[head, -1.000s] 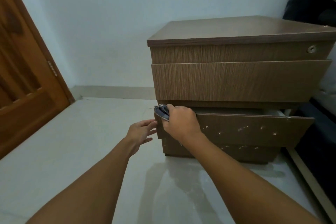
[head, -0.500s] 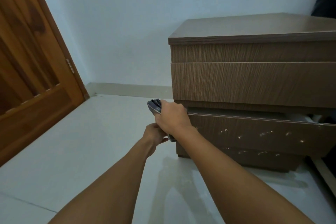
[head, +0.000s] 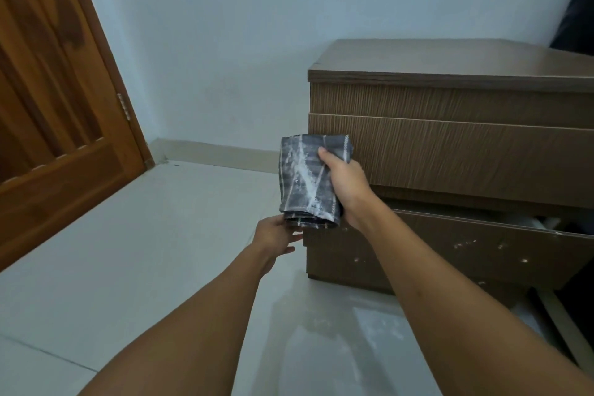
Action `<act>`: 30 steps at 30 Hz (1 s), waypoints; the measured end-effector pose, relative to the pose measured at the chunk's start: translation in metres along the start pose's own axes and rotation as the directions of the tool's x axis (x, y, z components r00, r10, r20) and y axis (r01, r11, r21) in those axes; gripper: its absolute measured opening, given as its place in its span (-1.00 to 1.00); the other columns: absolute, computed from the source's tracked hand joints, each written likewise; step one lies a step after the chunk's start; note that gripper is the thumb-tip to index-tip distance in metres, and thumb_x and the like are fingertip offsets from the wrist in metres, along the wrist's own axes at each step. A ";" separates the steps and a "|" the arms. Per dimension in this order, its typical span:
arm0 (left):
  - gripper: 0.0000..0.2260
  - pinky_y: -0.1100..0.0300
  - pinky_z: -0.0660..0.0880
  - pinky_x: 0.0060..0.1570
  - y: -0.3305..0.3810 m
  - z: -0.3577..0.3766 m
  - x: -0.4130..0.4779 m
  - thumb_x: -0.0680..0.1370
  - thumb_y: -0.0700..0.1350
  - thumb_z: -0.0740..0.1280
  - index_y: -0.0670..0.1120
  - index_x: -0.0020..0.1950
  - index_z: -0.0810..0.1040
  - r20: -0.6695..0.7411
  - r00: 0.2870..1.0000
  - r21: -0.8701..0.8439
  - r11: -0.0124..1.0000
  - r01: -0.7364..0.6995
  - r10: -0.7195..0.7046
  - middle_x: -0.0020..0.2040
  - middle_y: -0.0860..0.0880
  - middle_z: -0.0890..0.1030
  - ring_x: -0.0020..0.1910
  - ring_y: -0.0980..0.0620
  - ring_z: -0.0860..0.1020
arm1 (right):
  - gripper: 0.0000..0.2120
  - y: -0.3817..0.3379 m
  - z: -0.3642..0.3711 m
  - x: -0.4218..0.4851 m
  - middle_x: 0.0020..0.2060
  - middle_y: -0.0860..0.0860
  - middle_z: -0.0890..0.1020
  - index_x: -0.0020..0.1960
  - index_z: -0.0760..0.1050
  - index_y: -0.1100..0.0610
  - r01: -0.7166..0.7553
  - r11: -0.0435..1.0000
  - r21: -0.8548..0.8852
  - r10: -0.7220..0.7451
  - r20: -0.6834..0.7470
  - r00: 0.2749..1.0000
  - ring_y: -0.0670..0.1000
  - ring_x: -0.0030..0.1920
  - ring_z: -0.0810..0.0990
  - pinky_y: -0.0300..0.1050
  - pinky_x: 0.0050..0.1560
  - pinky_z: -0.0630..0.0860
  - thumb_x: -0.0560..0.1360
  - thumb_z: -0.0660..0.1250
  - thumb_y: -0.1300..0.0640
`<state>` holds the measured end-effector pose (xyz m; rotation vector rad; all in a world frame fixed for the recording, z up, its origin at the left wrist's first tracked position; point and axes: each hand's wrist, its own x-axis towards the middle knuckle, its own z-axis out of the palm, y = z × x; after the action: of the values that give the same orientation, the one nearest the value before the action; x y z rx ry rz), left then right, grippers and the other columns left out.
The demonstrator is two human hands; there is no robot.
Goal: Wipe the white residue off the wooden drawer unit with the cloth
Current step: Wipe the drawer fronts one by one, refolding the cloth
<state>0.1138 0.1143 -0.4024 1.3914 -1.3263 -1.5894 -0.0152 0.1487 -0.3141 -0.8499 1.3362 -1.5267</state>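
Note:
A brown wooden drawer unit point(head: 450, 151) stands on the floor at the right. Its lowest drawer point(head: 466, 244) is pulled out a little and its front carries white specks of residue point(head: 464, 244). My right hand point(head: 345, 183) grips a folded grey checked cloth point(head: 305, 182), streaked with white powder, held upright off the unit's left front corner. My left hand point(head: 276, 239) is just below the cloth, fingers spread and touching its lower edge.
An orange-brown wooden door point(head: 54, 100) stands at the left. A pale wall point(head: 225, 42) with a skirting strip runs behind. The light floor point(head: 112, 251) shows white powder dust point(head: 379, 328) in front of the unit. Something dark point(head: 575, 19) is at the upper right.
My right hand lifted the cloth off the lowest drawer's left edge and turned its powdered face toward me. My left hand came under it. The view shifted left.

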 end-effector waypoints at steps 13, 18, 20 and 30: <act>-0.78 0.10 0.55 0.01 0.013 0.029 0.011 0.54 -0.18 0.39 -0.18 0.18 0.63 -0.178 0.976 -0.027 0.990 -0.136 0.129 0.06 -0.15 0.67 -0.08 -0.06 0.62 | -0.72 0.018 -0.068 -0.039 -0.07 0.13 0.72 0.14 0.55 0.14 -0.053 0.999 0.010 0.053 -0.150 0.987 0.14 -0.10 0.72 0.18 0.04 0.62 0.53 0.34 -0.02; -0.73 0.00 0.55 0.15 0.013 0.041 0.020 0.54 -0.12 0.39 -0.15 0.22 0.62 -0.266 0.952 0.022 0.988 -0.150 0.150 0.15 -0.11 0.66 0.08 -0.09 0.62 | -0.80 0.027 -0.102 -0.061 -0.12 0.12 0.72 0.04 0.55 0.11 -0.083 0.996 -0.032 0.070 -0.291 0.954 0.14 -0.14 0.71 0.07 -0.05 0.64 0.53 0.35 -0.01; -0.72 -0.04 0.54 0.17 0.011 0.043 0.018 0.54 -0.09 0.39 -0.14 0.22 0.62 -0.283 0.949 0.029 0.990 -0.140 0.142 0.17 -0.11 0.65 0.11 -0.11 0.62 | -0.82 0.030 -0.117 -0.070 -0.13 0.12 0.71 0.01 0.55 0.09 -0.104 0.993 -0.054 0.079 -0.343 0.936 0.13 -0.15 0.71 0.02 -0.09 0.63 0.54 0.34 -0.02; -0.61 -0.04 0.45 0.21 0.012 0.084 0.000 0.63 0.05 0.19 -0.08 0.42 0.38 -0.306 0.929 0.179 0.971 -0.156 0.206 0.32 -0.15 0.48 0.27 -0.19 0.49 | -0.75 0.048 -0.192 -0.110 0.02 0.05 0.61 0.14 0.46 0.00 -0.080 0.962 -0.261 -0.150 -0.751 0.643 0.15 0.06 0.60 0.14 0.13 0.53 0.55 0.28 -0.11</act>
<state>0.0318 0.1337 -0.3969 1.4962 -1.3508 -1.1021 -0.1442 0.3197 -0.3882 -0.3508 2.2051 -1.8556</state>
